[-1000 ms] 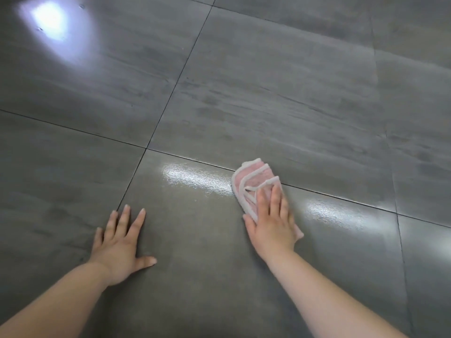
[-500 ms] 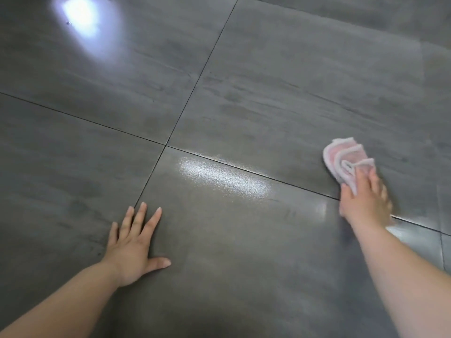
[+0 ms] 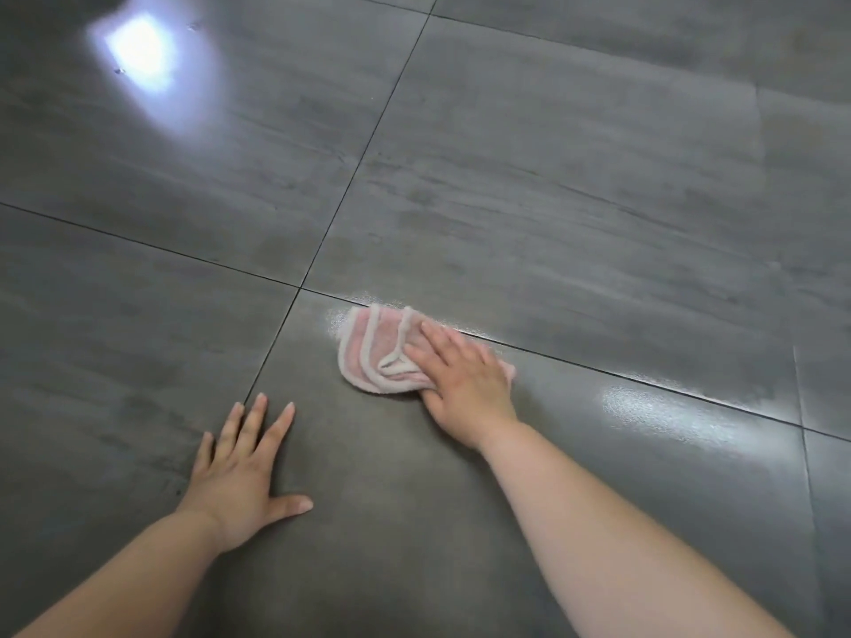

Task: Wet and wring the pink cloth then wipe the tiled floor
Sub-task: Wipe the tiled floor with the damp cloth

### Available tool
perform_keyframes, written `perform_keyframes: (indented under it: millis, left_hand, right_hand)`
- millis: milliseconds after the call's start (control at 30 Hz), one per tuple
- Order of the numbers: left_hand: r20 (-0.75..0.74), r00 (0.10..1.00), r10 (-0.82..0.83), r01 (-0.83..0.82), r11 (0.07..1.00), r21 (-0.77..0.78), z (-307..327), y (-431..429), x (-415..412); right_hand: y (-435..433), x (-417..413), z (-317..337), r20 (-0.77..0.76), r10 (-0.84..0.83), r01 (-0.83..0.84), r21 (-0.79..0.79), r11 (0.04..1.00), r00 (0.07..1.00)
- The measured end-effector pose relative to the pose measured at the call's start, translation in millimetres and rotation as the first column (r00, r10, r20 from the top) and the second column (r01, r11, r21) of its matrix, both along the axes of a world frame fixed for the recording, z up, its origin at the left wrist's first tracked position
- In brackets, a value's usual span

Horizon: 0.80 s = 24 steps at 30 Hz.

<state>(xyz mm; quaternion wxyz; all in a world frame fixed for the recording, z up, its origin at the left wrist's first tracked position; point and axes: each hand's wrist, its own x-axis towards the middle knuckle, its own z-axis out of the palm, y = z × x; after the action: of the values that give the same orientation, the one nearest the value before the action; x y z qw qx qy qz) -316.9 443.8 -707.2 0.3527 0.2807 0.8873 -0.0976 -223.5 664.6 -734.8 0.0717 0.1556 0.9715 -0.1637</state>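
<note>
Pressing down on the folded pink cloth [image 3: 373, 349], the right hand [image 3: 465, 384] lies flat with its fingers straight across the cloth's right part; its grip is open and curls round nothing. The cloth lies on the tiled floor [image 3: 552, 200], its upper edge at a grout line [image 3: 598, 369], near where four tiles meet. The left hand [image 3: 239, 472] rests palm down on the same tile, fingers spread, grip open, apart from the cloth. A wet sheen [image 3: 654, 407] shines to the cloth's right.

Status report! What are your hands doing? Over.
Left hand flat on floor. Right hand pressing pink cloth down. Nothing blocking the cloth.
</note>
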Motion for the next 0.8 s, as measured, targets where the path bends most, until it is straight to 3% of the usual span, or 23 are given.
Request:
perform_keyframes:
  millis: [100, 200, 300, 367, 400, 433, 467, 533, 600, 667, 700, 800]
  left_hand:
    - [-0.013, 1.0, -0.001, 0.001, 1.0, 0.006, 0, 0, 2]
    - [-0.015, 1.0, 0.013, -0.013, 1.0, 0.024, -1, 1, 2]
    - [-0.015, 0.999, 0.036, -0.035, 0.998, 0.051, -1, 2, 4]
    - [-0.022, 0.999, 0.048, -0.047, 0.996, 0.07, -1, 2, 6]
    - [-0.027, 0.998, 0.049, -0.046, 0.996, 0.078, 0, 1, 7]
    - [-0.034, 0.999, 0.042, -0.039, 0.995, 0.088, 2, 1, 9]
    - [-0.043, 0.999, 0.029, -0.025, 0.995, 0.099, 4, 1, 12]
    - [-0.057, 0.998, 0.001, 0.007, 0.992, 0.127, 7, 3, 18]
    - [-0.046, 0.998, -0.031, 0.038, 0.988, 0.147, 9, 10, 28]
    - [-0.022, 0.999, -0.042, 0.045, 0.985, 0.167, 8, 20, 42]
    - [-0.013, 1.0, -0.026, 0.028, 0.983, 0.18, 6, 25, 48]
    - [-0.001, 1.0, 0.025, -0.024, 0.982, 0.19, 3, 35, 59]
  right_hand:
    - [55, 48, -2, -0.045, -0.412, 0.414, 0.098, 0.905, 0.91]
    - [96, 115, 1, -0.035, -0.753, 0.753, 0.064, 0.655, 0.658]
    - [91, 143, 4, -0.047, -0.941, 0.942, 0.03, 0.333, 0.334]
    - [68, 130, 2, -0.019, -0.971, 0.971, 0.015, 0.238, 0.238]
    - [53, 118, -1, -0.007, -0.962, 0.962, 0.005, 0.273, 0.273]
    - [37, 106, -3, -0.014, -0.93, 0.93, 0.007, 0.366, 0.366]
    - [19, 94, -4, -0.034, -0.854, 0.855, 0.011, 0.519, 0.519]
    - [-16, 76, -7, -0.102, -0.598, 0.605, 0.084, 0.791, 0.795]
    - [-41, 70, -4, -0.054, -0.327, 0.331, 0.108, 0.937, 0.944]
    - [-37, 79, -3, -0.012, -0.126, 0.126, 0.116, 0.985, 0.992]
    - [-26, 91, -6, -0.016, -0.1, 0.101, 0.146, 0.984, 0.995]
    - [20, 146, -13, -0.091, -0.31, 0.323, 0.222, 0.92, 0.946]
